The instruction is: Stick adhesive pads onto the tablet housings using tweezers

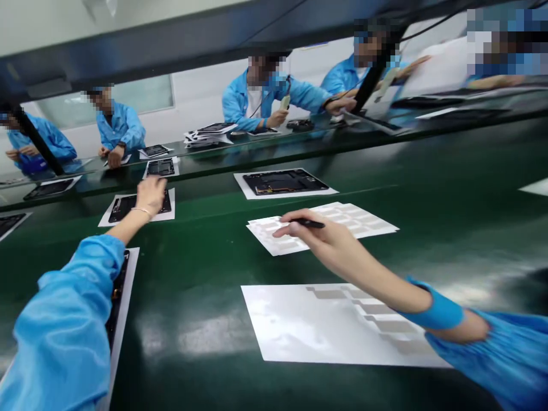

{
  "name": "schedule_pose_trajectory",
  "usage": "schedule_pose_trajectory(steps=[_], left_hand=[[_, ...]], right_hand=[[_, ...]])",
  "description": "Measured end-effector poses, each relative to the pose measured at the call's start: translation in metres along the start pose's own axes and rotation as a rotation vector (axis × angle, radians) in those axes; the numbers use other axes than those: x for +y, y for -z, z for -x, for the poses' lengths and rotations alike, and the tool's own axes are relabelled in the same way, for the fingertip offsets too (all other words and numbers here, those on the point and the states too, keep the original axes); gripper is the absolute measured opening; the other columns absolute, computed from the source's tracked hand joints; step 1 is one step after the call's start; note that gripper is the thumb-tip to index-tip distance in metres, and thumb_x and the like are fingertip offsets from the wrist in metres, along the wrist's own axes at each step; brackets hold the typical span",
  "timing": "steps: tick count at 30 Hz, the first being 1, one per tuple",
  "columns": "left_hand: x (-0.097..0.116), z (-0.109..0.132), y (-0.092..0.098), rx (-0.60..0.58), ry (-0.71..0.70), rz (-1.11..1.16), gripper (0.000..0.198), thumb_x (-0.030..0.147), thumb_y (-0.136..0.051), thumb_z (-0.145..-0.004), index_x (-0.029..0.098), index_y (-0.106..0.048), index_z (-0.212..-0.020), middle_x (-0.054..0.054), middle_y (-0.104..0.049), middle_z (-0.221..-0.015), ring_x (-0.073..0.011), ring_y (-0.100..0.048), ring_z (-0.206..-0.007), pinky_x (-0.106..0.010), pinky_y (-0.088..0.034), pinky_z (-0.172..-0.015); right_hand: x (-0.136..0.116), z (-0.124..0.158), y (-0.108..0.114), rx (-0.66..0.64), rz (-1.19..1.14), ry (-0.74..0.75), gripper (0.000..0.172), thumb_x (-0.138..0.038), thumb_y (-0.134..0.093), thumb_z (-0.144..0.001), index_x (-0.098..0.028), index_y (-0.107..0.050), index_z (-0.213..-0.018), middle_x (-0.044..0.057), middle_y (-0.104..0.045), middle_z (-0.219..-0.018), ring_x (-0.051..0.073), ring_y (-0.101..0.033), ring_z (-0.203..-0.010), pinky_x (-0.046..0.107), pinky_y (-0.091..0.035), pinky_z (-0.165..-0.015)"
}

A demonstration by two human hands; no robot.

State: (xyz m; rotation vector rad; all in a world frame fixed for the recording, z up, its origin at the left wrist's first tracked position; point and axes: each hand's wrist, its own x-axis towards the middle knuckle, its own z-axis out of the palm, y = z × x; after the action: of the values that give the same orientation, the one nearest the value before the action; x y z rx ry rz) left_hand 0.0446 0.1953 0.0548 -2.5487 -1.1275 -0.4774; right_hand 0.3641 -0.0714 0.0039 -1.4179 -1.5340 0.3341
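Note:
My left hand (151, 197) reaches out over a black device housing (122, 209) that lies on a white sheet. Its fingers are bent and blurred, and their tips are hidden, so I cannot tell whether they grip anything. My right hand (329, 234) is closed around a slim black tool (311, 223), held like a pen above a sheet of grey stickers (363, 220). Nearer to me, under my right forearm, lies a large white sheet (295, 325) with grey stickers along its right part. Another black housing (285, 181) rests on white paper beyond the sticker sheets.
Beneath my left sleeve lies a further housing (117, 299) on paper. Several co-workers in blue sit across the green bench (192, 257); one person (274, 100) holds a pale tool. A paper-and-housing stack (209, 136) stands on their side. A dark post (377, 68) and an overhead beam cross the view.

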Motion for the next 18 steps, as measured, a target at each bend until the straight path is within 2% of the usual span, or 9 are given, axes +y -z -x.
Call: schedule_pose_trajectory(steps=[2, 4, 7, 9, 13, 16, 18], left_hand=[[0.051, -0.033, -0.023, -0.064, -0.285, 0.015, 0.035, 0.009, -0.049, -0.096, 0.017, -0.057, -0.129, -0.012, -0.051, -0.147, -0.0248, -0.044, -0.136, -0.043, -0.035, -0.112], [0.099, -0.066, -0.049, -0.111, -0.496, 0.018, 0.036, 0.007, -0.047, -0.097, 0.021, -0.059, -0.127, -0.009, -0.053, -0.147, -0.0208, -0.046, -0.136, -0.037, -0.035, -0.111], [0.147, -0.112, -0.086, -0.151, -0.654, -0.007, 0.032, 0.006, -0.048, -0.097, 0.019, -0.062, -0.123, -0.011, -0.056, -0.144, -0.0198, -0.049, -0.134, -0.035, -0.036, -0.111], [0.164, -0.140, -0.106, -0.152, -0.667, -0.034, 0.028, 0.008, -0.051, -0.098, 0.014, -0.062, -0.123, -0.014, -0.057, -0.142, -0.0226, -0.050, -0.133, -0.039, -0.038, -0.111], [0.176, -0.180, -0.133, -0.169, -0.629, -0.089, 0.029, 0.030, -0.061, -0.099, 0.014, -0.061, -0.124, -0.011, -0.060, -0.130, -0.0262, -0.058, -0.120, -0.049, -0.049, -0.103], [0.177, -0.192, -0.140, -0.204, -0.635, -0.118, 0.033, 0.035, -0.063, -0.099, 0.014, -0.061, -0.124, -0.010, -0.062, -0.124, -0.0234, -0.063, -0.109, -0.045, -0.055, -0.094], [0.175, -0.192, -0.135, -0.217, -0.663, -0.137, 0.032, 0.035, -0.063, -0.099, 0.014, -0.061, -0.123, -0.009, -0.063, -0.122, -0.0223, -0.064, -0.105, -0.043, -0.056, -0.091]], right_hand=[[-0.003, 0.010, -0.005, -0.054, 0.024, 0.104, 0.027, -0.048, -0.050, -0.098, -0.025, -0.062, -0.103, 0.007, -0.078, -0.088, 0.026, -0.074, -0.084, 0.038, -0.057, -0.073], [-0.003, 0.023, -0.009, -0.085, 0.051, 0.245, 0.018, -0.033, -0.047, -0.100, -0.025, -0.063, -0.104, 0.007, -0.077, -0.090, 0.024, -0.074, -0.085, 0.036, -0.058, -0.074], [-0.007, 0.036, -0.008, -0.103, 0.068, 0.382, 0.020, -0.018, -0.045, -0.099, -0.025, -0.063, -0.106, 0.007, -0.074, -0.090, 0.021, -0.073, -0.081, 0.031, -0.058, -0.068], [-0.015, 0.039, 0.000, -0.062, 0.054, 0.408, 0.023, -0.012, -0.046, -0.097, -0.026, -0.062, -0.108, 0.006, -0.073, -0.090, 0.020, -0.073, -0.082, 0.029, -0.058, -0.068], [-0.039, 0.042, 0.021, 0.053, 0.021, 0.406, 0.030, -0.007, -0.049, -0.095, -0.026, -0.061, -0.114, 0.006, -0.074, -0.096, 0.020, -0.072, -0.088, 0.028, -0.058, -0.071], [-0.049, 0.046, 0.032, 0.097, -0.005, 0.406, 0.034, -0.004, -0.051, -0.094, -0.026, -0.060, -0.119, 0.006, -0.076, -0.099, 0.020, -0.072, -0.094, 0.029, -0.059, -0.074], [-0.047, 0.048, 0.035, 0.144, -0.034, 0.414, 0.034, -0.004, -0.051, -0.094, -0.026, -0.061, -0.119, 0.005, -0.076, -0.099, 0.020, -0.071, -0.094, 0.031, -0.058, -0.076]])
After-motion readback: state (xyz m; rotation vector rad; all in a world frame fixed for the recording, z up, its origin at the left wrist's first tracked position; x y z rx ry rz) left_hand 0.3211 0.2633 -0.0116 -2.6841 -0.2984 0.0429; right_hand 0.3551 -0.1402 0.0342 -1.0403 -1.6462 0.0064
